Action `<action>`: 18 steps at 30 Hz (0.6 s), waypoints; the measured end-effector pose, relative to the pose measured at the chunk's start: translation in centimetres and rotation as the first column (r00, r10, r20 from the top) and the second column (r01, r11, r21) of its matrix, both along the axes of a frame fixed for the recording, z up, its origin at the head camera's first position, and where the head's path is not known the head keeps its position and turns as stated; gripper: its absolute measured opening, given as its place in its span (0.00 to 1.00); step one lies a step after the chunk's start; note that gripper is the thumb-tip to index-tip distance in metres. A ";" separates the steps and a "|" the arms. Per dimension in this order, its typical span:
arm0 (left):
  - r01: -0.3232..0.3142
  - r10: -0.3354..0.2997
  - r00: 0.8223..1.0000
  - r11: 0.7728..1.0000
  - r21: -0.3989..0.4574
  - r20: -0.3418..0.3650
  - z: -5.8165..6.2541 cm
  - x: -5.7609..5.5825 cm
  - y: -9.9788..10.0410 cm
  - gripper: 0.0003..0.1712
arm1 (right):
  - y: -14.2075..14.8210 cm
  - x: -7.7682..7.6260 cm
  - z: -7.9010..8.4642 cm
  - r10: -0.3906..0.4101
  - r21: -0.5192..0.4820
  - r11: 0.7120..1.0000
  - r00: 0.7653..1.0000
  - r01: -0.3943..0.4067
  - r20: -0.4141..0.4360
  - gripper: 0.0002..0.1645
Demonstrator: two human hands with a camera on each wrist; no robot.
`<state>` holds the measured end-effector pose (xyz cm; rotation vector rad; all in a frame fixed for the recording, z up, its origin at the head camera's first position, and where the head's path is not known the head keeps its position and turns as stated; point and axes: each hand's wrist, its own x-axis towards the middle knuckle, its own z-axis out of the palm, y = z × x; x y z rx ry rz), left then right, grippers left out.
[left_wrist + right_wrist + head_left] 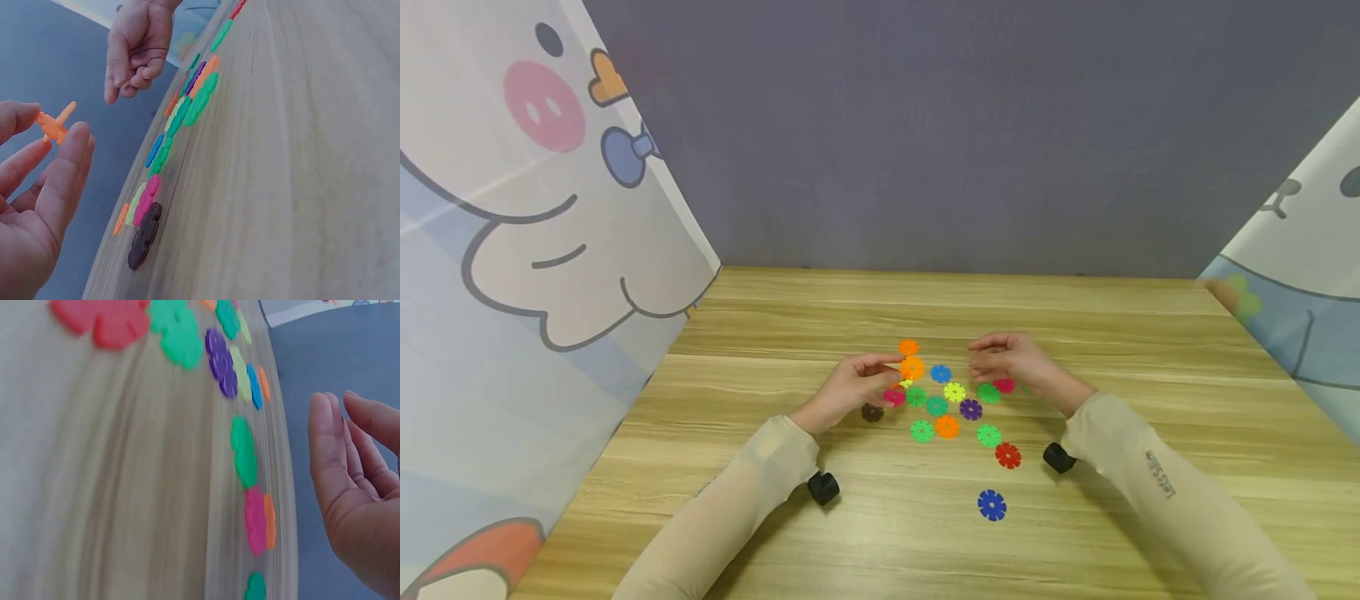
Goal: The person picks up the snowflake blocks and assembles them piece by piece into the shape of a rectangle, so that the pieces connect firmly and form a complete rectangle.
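Note:
My left hand (859, 385) pinches an orange notched plastic disc (913, 368) above the table. In the left wrist view, the orange piece (54, 129) looks like two discs interlocked at an angle, held between thumb and fingertips. Across from it, my right hand (1013, 362) hovers over the right side of the scattered discs with its fingers loosely bent. No disc shows in the right hand (356, 481) in the right wrist view. Beneath the left hand lie a dark brown disc (872, 412) and a pink disc (893, 397).
Several flat notched discs lie between the hands, among them a blue disc (941, 373), a purple disc (971, 409) and a yellow disc (954, 392). Nearer the front are a red disc (1008, 456) and a dark blue disc (992, 505). A grey panel (910, 142) stands behind the wooden table (895, 533).

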<state>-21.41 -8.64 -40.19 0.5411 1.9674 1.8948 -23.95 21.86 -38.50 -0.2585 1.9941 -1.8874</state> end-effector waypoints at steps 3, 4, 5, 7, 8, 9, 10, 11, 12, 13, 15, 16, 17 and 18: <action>-0.001 0.001 1.000 1.000 0.009 0.012 0.1 0.0 0.1 0.23 | 0.7 0.0 0.0 0.003 0.047 0.999 1.000 -0.002 -0.025 0.26; -0.001 0.001 1.000 1.000 0.010 0.016 0.1 0.0 0.1 0.23 | 1.0 0.0 0.0 0.007 0.064 0.998 0.999 -0.005 -0.032 0.27; 0.000 0.000 1.000 1.000 0.011 0.018 0.1 0.0 0.1 0.23 | 1.3 0.0 0.0 0.012 0.083 0.997 0.999 -0.009 -0.040 0.27; 0.001 -0.002 1.000 1.000 0.015 0.017 0.2 0.1 0.1 0.23 | 1.7 0.0 0.0 0.021 0.125 0.992 0.998 -0.014 -0.054 0.27; 0.000 0.000 1.000 1.000 0.016 0.017 0.3 0.1 0.1 0.23 | 2.0 0.0 -0.1 0.022 0.145 0.989 0.998 -0.014 -0.058 0.27; -0.002 0.002 1.000 1.000 0.016 0.017 0.3 0.1 0.1 0.23 | 2.2 0.0 -0.1 0.026 0.164 0.986 0.998 -0.015 -0.064 0.27; -0.004 0.004 1.000 1.000 0.014 0.016 0.3 0.1 0.1 0.23 | 2.4 0.0 -0.1 0.028 0.179 0.984 0.997 -0.016 -0.067 0.27; -0.007 0.007 1.000 1.000 0.011 0.016 0.4 0.2 0.1 0.23 | 2.6 0.0 -0.1 0.028 0.193 0.981 0.997 -0.015 -0.069 0.27; -0.011 0.010 1.000 1.000 0.010 0.017 0.4 0.2 0.1 0.23 | 2.8 0.1 -0.1 0.029 0.205 0.979 0.997 -0.014 -0.070 0.26; -0.014 0.014 1.000 1.000 0.008 0.020 0.4 0.2 0.0 0.23 | 3.0 0.1 -0.1 0.029 0.215 0.977 0.997 -0.013 -0.070 0.26; -0.021 0.021 0.999 1.000 0.003 0.027 0.4 0.2 0.0 0.23 | 3.2 0.1 -0.1 0.041 0.236 0.971 0.996 -0.023 -0.075 0.25; -0.023 0.023 0.999 1.000 0.001 0.031 0.4 0.2 0.0 0.23 | 3.3 0.1 -0.1 0.042 0.247 0.969 0.996 -0.023 -0.072 0.25; -0.025 0.025 0.999 1.000 0.000 0.033 0.4 0.3 0.0 0.23 | 3.4 0.1 -0.1 0.044 0.258 0.966 0.996 -0.024 -0.072 0.24; -0.025 0.025 0.999 1.000 -0.001 0.035 0.4 0.3 0.0 0.23 | 3.5 0.1 -0.1 0.051 0.269 0.963 0.996 -0.029 -0.075 0.24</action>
